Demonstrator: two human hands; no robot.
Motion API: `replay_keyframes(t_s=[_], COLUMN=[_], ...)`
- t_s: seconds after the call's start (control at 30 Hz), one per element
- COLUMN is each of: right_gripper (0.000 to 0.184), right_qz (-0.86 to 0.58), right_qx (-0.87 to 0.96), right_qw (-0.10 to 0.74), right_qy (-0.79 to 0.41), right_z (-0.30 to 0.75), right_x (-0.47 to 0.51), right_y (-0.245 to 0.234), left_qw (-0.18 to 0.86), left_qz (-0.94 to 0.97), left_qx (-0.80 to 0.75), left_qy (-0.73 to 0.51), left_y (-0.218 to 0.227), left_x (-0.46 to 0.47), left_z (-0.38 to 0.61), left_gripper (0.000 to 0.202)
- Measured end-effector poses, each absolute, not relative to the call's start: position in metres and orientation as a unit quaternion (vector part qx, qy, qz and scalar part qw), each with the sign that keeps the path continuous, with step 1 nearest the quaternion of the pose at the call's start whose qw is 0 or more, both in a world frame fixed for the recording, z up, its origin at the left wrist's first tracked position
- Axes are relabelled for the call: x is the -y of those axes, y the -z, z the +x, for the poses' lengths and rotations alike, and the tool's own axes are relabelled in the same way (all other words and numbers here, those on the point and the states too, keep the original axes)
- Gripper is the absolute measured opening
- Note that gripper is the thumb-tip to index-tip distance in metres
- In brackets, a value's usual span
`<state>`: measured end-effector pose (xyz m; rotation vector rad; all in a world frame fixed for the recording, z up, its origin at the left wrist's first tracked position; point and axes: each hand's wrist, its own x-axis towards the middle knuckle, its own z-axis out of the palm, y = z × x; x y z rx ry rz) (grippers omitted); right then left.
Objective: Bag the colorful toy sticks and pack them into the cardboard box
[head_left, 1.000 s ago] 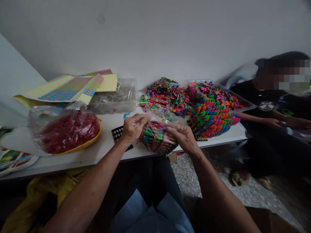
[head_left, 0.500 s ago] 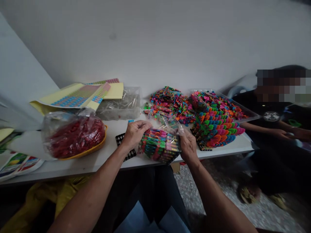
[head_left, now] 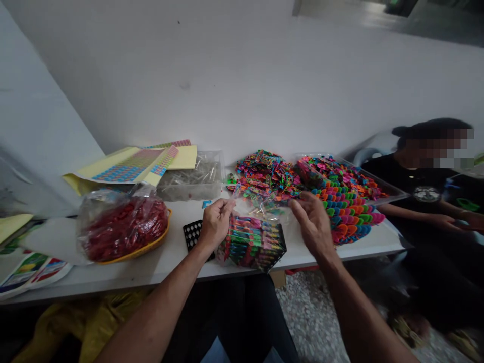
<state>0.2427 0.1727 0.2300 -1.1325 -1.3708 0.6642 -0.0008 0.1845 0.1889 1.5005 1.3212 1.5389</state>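
My left hand (head_left: 215, 224) pinches the top of a clear plastic bag (head_left: 264, 209); my right hand (head_left: 313, 222) is open with fingers spread, just beside it. Below them, a stacked colourful bundle (head_left: 253, 244) lies near the front edge of the white table (head_left: 166, 272).

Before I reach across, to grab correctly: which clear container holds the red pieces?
The clear plastic bag in the yellow basket; the clear tray behind it holds colourless pieces.

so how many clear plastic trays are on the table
2. One clear plastic tray of clear pieces sits at the back of the table, left of centre; the other, of bright pieces, sits back right. More may lie hidden.
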Motion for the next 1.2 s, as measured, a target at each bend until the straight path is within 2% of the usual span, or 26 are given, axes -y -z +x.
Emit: replay_keyframes(t_s=[0.03,0.1,0.17,0.23,0.33,0.47,0.57,0.67,0.77,0.8,0.83,0.9,0.93,1.0,1.07,1.2], right_gripper=[0.089,0.120,0.138,0.149,0.145,0.131,0.091,0.057,0.050,0.051,0.052,0.054,0.055,0.059,0.062,0.059], right_qz=[-0.462,-0.400,-0.355,-0.355,-0.407,-0.455,-0.470,-0.488,-0.518,-0.517,-0.510,-0.488,-0.479,-0.472,-0.479,-0.469], right_qx=[0.659,0.792,0.882,0.917,0.909,0.888,0.881,0.867,0.812,0.782,0.745,0.656,0.608,0.517,0.445,0.388], right_qw=[0.551,0.437,0.291,0.162,0.070,0.056,0.049,0.088,0.218,0.278,0.343,0.471,0.527,0.610,0.646,0.647], right_qy=[-0.219,-0.147,-0.108,-0.082,-0.059,-0.031,-0.025,-0.055,-0.157,-0.209,-0.260,-0.333,-0.352,-0.372,-0.396,-0.459], right_z=[0.242,0.230,0.208,0.184,0.160,0.157,0.165,0.184,0.213,0.223,0.230,0.238,0.237,0.226,0.209,0.196], right_x=[-0.167,-0.159,-0.156,-0.160,-0.167,-0.170,-0.171,-0.175,-0.173,-0.169,-0.163,-0.148,-0.138,-0.114,-0.089,-0.048], right_y=[-0.245,-0.269,-0.279,-0.274,-0.255,-0.239,-0.240,-0.247,-0.255,-0.257,-0.258,-0.252,-0.246,-0.225,-0.200,-0.167], left_qw=[0.297,0.287,0.273,0.250,0.234,0.266,0.302,0.300,0.260,0.285,0.341,0.561,0.645,0.710,0.721,0.766], left_qz=[0.572,0.583,0.596,0.607,0.597,0.559,0.567,0.542,0.416,0.373,0.336,0.251,0.213,0.175,0.143,0.051], left_qx=[-0.498,-0.489,-0.476,-0.467,-0.469,-0.481,-0.469,-0.449,-0.474,-0.487,-0.493,-0.454,-0.395,-0.273,-0.205,-0.214], left_qy=[-0.580,-0.582,-0.586,-0.592,-0.608,-0.621,-0.606,-0.644,-0.731,-0.737,-0.727,-0.646,-0.618,-0.625,-0.646,-0.604], left_y=[-0.191,-0.193,-0.194,-0.192,-0.184,-0.183,-0.195,-0.199,-0.172,-0.158,-0.145,-0.125,-0.120,-0.121,-0.128,-0.129], left_x=[-0.184,-0.183,-0.183,-0.184,-0.187,-0.192,-0.184,-0.147,-0.082,-0.061,-0.042,-0.020,-0.017,-0.024,-0.041,-0.061], left_z=[0.000,0.003,0.005,0.007,0.007,0.007,0.004,-0.005,-0.002,0.003,0.012,0.034,0.045,0.064,0.076,0.079], left_gripper=[0.039,0.039,0.038,0.036,0.032,0.032,0.024,0.033,0.027,0.027,0.035,0.052,0.068,0.086,0.077,0.049])
